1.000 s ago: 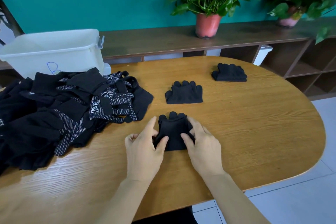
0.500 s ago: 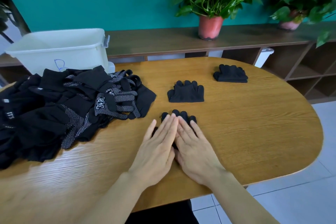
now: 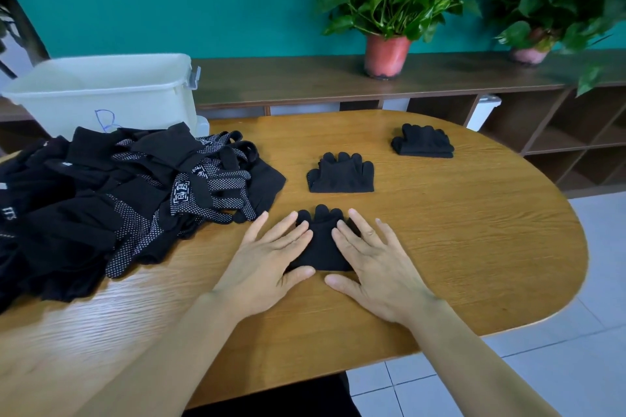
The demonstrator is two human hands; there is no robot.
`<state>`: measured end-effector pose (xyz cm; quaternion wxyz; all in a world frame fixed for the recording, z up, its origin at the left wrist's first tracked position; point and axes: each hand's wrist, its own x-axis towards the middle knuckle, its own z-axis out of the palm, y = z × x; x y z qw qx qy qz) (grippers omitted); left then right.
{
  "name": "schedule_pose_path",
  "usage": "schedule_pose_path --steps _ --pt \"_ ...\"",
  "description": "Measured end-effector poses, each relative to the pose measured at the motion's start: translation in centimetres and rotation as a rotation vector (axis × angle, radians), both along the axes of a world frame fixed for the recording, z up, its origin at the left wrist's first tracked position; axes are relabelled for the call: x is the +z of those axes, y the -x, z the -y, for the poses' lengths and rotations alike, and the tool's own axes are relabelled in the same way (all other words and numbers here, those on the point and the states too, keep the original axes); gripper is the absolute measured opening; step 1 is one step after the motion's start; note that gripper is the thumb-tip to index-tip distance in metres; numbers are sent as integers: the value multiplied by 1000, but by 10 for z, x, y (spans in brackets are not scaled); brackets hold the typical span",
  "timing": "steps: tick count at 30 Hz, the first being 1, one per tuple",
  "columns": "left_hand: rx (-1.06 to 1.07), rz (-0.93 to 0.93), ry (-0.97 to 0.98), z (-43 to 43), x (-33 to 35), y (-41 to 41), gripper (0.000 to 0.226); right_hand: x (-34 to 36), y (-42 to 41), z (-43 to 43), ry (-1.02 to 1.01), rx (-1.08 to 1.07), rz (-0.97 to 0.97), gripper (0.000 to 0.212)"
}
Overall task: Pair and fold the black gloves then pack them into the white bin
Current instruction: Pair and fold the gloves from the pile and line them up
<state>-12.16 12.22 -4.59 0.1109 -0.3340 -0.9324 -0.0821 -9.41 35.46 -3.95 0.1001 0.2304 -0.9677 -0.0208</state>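
I had both hands down on the tabletop (image 3: 474,247). The left hand (image 3: 267,264) lay flat with its fingers (image 3: 288,230) straight and spread, gripping nothing. They pressed on the left half of a folded glove pair (image 3: 321,247). The right hand (image 3: 376,264) matched it: flat, straight and spread, holding nothing, pressing on the right half of the same pair. The two thumbs pointed toward each other at the near edge of the pair, with a gap between them. The pair's black fingertips showed just beyond my fingers, and its middle showed between the hands.

Straight beyond the fingers, apart from them, a second folded pair (image 3: 342,174) lay flat. A third folded pair (image 3: 423,144) lay farther beyond and to the right of the fingers. To the left of the left-hand fingers, near but not touching, sat a pile of loose black gloves (image 3: 118,200), several with white-dotted palms. The white bin (image 3: 101,91) stood beyond that pile, far left of the fingers, with a blue letter on its side. Well beyond the fingers, a potted plant (image 3: 386,54) stood on a wooden shelf unit (image 3: 305,78).
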Motion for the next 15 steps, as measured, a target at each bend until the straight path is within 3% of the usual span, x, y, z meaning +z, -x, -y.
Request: schedule_pose_path --steps 4,11,15 --pt "-52 -133 -53 1 -2 8 61 6 7 6 -28 22 -110 78" --pt "-80 -243 -112 2 -5 11 57 2 18 15 9 4 -287 42" --pt "-41 -302 -64 -2 -4 9 59 -6 20 21 72 -8 -378 44"
